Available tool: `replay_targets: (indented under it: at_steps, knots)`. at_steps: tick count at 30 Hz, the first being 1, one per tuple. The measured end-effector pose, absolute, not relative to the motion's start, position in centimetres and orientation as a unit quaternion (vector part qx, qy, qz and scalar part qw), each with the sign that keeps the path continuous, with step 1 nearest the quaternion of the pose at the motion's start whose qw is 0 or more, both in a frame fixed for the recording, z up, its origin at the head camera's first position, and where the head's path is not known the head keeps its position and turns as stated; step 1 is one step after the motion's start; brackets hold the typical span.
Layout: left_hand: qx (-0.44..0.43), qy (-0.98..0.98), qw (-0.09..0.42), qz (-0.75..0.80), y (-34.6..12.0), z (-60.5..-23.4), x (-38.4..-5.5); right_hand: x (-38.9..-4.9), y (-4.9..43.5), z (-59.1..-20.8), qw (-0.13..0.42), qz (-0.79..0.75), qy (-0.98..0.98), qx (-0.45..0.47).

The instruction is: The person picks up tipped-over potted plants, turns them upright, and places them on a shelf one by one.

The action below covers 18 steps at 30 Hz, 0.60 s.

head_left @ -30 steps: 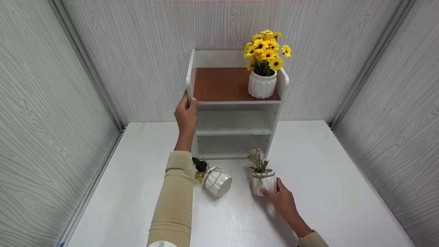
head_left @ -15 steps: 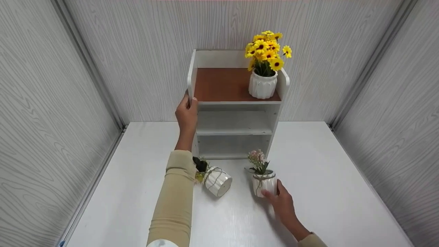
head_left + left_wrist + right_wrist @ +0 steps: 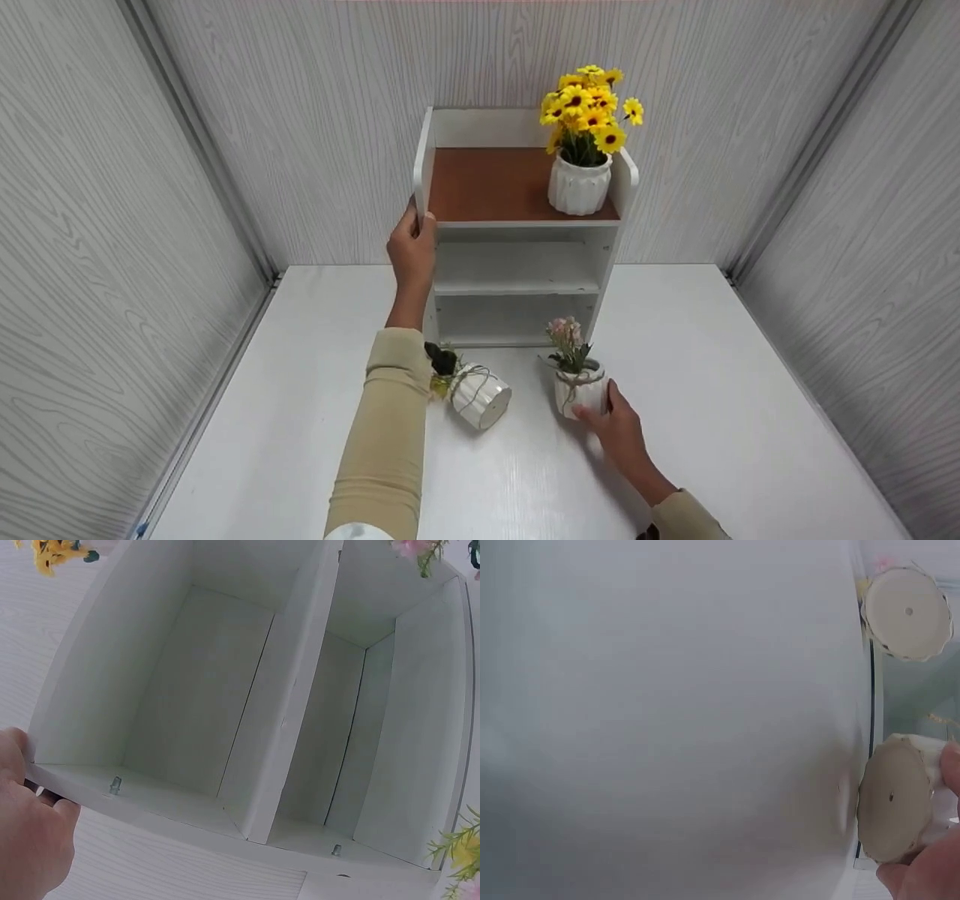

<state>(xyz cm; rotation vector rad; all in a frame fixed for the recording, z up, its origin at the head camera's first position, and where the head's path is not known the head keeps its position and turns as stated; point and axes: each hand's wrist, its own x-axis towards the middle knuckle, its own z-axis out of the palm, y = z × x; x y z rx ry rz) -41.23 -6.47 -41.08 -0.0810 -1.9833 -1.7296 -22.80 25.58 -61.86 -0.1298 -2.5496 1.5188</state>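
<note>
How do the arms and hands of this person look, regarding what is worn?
The left sleeve and right sleeve are beige, the left with a cuff-like band and crosswise folds. The left hand and right hand wear no gloves. The whitish rounded thing beside the left sleeve is unclear.

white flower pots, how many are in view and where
3: the yellow-flowered pot at the right of the brown shelf top, the tipped pot lying on the table, and the pink-flowered pot gripped by the right hand. No others show.

White pot (image 3: 580, 390), twine-tied, pink blooms (image 3: 564, 331) upward, in front of white shelf unit (image 3: 517, 289), brown-topped, standing upright.
</note>
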Motion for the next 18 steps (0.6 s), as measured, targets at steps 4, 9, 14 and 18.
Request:
replay_targets:
  at_steps: [4,9,14,18]
  knots:
    - [-0.034,-0.726,0.253,-0.638,-6.6,-41.2,-41.2,-23.5,25.9,-61.9,0.075,0.513,-0.855,-0.036]
    - [-0.037,-0.725,0.254,-0.639,-6.7,-41.3,-41.4,-24.3,26.0,-62.6,0.059,0.503,-0.862,-0.030]
    - [-0.036,-0.726,0.251,-0.639,-6.5,-41.4,-41.5,-24.8,26.1,-63.0,0.059,0.499,-0.864,-0.022]
    - [-0.031,-0.729,0.249,-0.637,-6.5,-41.4,-41.5,-25.1,26.2,-63.1,0.064,0.496,-0.866,-0.017]
